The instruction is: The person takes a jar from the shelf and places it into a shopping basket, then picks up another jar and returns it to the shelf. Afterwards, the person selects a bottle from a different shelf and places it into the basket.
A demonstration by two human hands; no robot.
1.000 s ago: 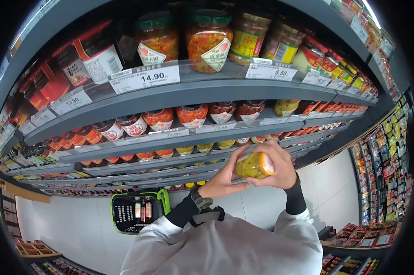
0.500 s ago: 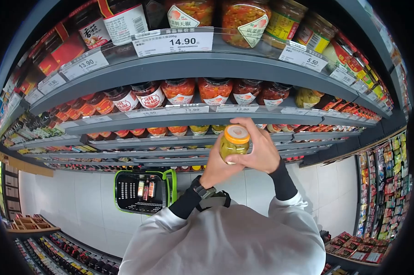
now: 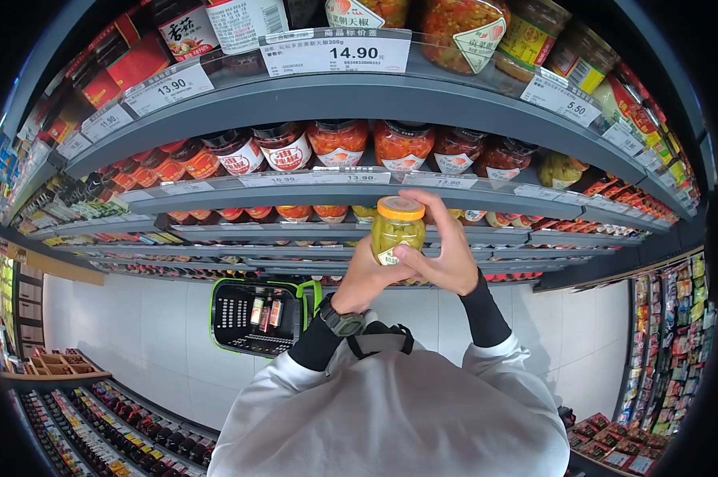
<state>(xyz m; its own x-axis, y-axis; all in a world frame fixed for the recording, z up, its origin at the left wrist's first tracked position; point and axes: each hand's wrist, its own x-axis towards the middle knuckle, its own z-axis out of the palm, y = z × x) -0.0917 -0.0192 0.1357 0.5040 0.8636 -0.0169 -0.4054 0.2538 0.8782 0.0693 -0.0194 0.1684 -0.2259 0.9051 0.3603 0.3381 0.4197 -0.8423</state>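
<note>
Near-upright jar (image 3: pixel 399 232) in a two-sided grip

The jar lies between the palms, off to neither side: the left hand (image 3: pixel 367 280) cups its lower left flank, the right hand (image 3: pixel 448 266) closes in from the right. Neither is nearer; both touch. Long axis runs close to vertical in my view, orange lid (image 3: pixel 400 208) uppermost. I read each grip as curled to the jar's width, with the right thumb (image 3: pixel 411 256) across the lower front, just beside the label (image 3: pixel 388 257). The left fingers pass behind the jar, so I can't vouch for how they bear. All this hangs before the shelving (image 3: pixel 295 103); the basket (image 3: pixel 232 312) stands on the floor (image 3: pixel 160 350) to the left.

Compared with one second back: the jar was tipped then, lid towards the right hand; now it is turned lid-up. Against half a second back, I get more of its body, and the label shows.
</note>
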